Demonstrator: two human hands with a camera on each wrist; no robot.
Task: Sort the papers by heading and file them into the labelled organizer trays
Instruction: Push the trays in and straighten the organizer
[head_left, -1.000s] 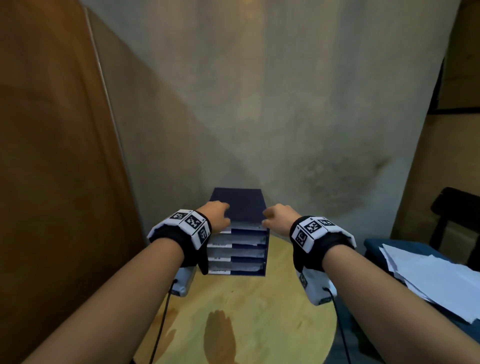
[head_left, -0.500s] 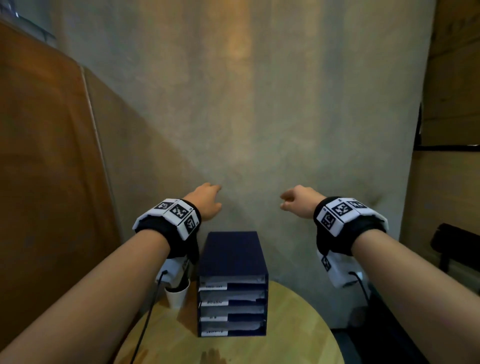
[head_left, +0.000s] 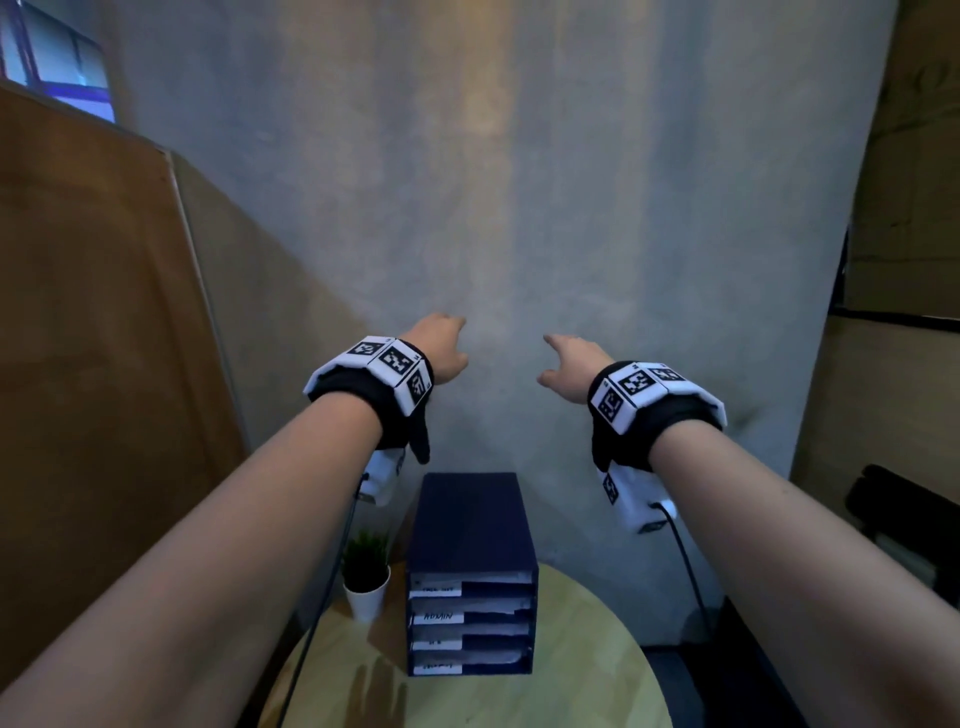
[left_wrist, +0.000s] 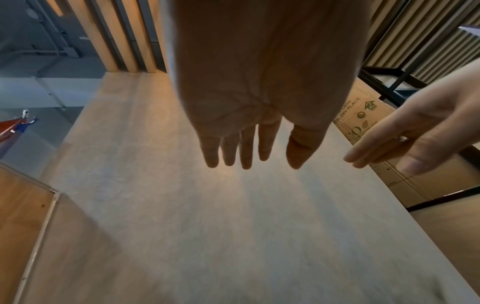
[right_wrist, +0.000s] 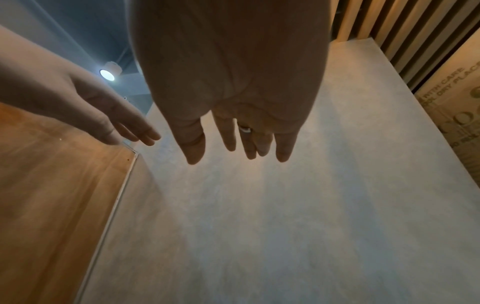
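Observation:
A dark blue organizer (head_left: 470, 525) with several stacked trays stands on the round wooden table (head_left: 587, 670). Each tray front carries a white label, and white paper edges (head_left: 470, 578) show inside the trays. Both my hands are raised in the air well above the organizer, in front of the grey wall. My left hand (head_left: 441, 351) is empty, its fingers (left_wrist: 246, 150) straight and spread. My right hand (head_left: 569, 366) is empty too, with straight fingers (right_wrist: 231, 135) and a ring on one of them. Neither hand touches anything.
A small potted plant (head_left: 366, 579) in a white pot stands left of the organizer. A wooden panel (head_left: 93, 389) rises on the left. A dark chair (head_left: 904, 514) sits at the right edge. Cardboard boxes (left_wrist: 363, 115) stand beyond the right hand.
Both hands left the organizer's top tray and rose into the air, with fingers now straightened. The view tilted upward, so the organizer sits lower in the frame.

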